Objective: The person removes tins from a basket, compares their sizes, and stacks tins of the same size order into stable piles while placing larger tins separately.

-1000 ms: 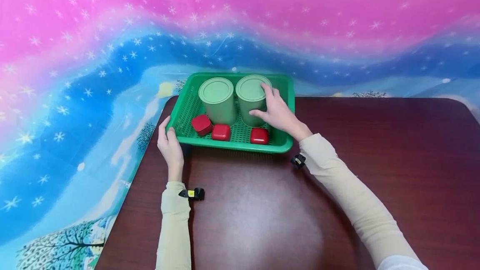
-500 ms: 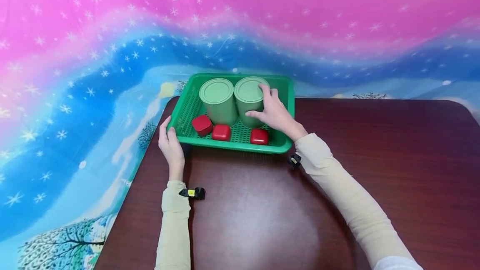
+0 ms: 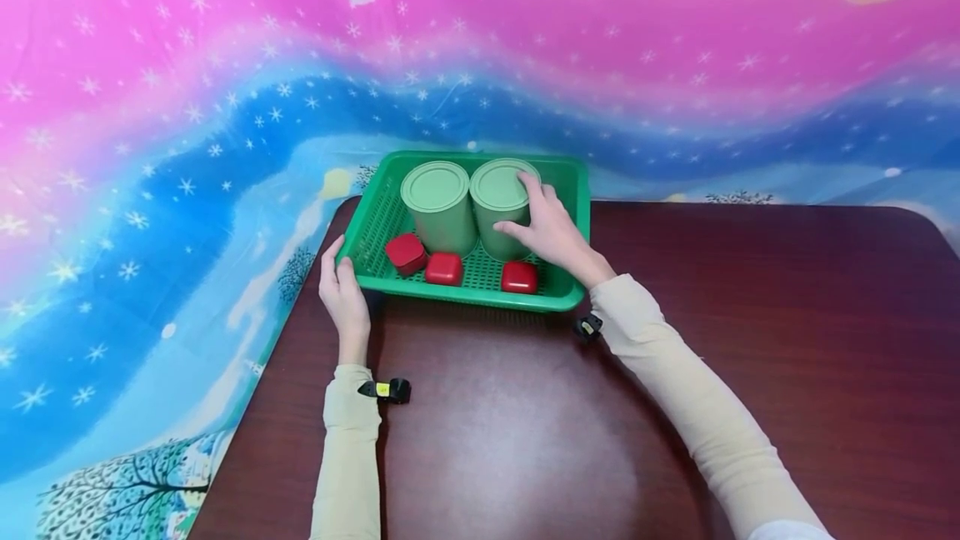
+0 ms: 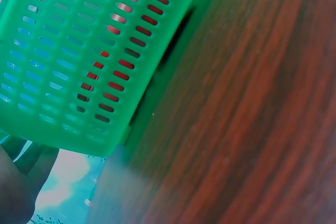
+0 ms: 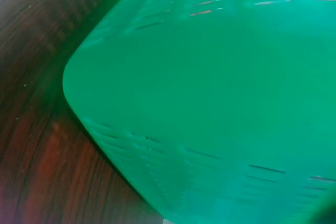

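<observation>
A dark wooden table (image 3: 750,340) carries a green slotted basket (image 3: 570,190) near its far left corner.

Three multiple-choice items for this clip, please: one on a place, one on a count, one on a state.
1. Where are the red tins?
A. in the basket's front
B. on the table
C. on the cans
2. How many green cans stand in the basket?
A. one
B. two
C. four
3. What does the right hand do?
A. lies flat on the table
B. holds a red tin
C. grips a can

1 A: red tins lie along the basket front.
2 B: two cans stand side by side.
3 C: right hand curls round the right can.
</observation>
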Demonstrator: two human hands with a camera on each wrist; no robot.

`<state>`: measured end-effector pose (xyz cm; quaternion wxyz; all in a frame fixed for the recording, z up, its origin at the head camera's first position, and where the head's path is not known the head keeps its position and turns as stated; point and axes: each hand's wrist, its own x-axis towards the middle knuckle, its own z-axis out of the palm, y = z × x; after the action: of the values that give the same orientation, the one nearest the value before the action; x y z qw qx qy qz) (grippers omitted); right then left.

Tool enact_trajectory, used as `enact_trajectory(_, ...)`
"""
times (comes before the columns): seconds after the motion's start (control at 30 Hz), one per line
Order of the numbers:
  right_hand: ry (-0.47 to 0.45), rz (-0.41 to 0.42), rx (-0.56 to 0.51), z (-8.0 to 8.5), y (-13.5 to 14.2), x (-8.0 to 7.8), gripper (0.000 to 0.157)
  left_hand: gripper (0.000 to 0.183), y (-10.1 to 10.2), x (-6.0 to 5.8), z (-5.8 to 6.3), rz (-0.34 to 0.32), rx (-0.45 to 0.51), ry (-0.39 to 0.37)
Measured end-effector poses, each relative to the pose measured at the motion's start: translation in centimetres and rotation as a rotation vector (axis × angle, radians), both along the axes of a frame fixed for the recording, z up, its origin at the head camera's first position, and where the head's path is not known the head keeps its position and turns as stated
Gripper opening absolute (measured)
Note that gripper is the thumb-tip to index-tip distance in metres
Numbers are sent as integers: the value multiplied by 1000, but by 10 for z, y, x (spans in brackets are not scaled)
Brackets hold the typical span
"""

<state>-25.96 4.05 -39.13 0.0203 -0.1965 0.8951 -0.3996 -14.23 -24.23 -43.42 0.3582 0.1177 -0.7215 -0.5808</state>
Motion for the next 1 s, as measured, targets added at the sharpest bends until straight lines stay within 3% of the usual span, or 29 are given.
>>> enact_trajectory(0.27,24,-19,41,0,5,4,92,42,-1,-1,-1,-13,-33,0)
enact_trajectory(0.47,69,-46,9,0,4,6,90,42,-4,-4,-3,-2,-41,42)
enact_trajectory(0.67,78,-51,-21,-2,2,4,89,43,-7,-2,-2,6,-36,28)
enact_trajectory(0.9,71,-37,11,-4,5,7,89,44,-24,-18,-35,12,-11,12)
enact_trajectory(1.0,81,-29,36,-4,7,8,90,44,-22,-20,-37,8,-9,8)
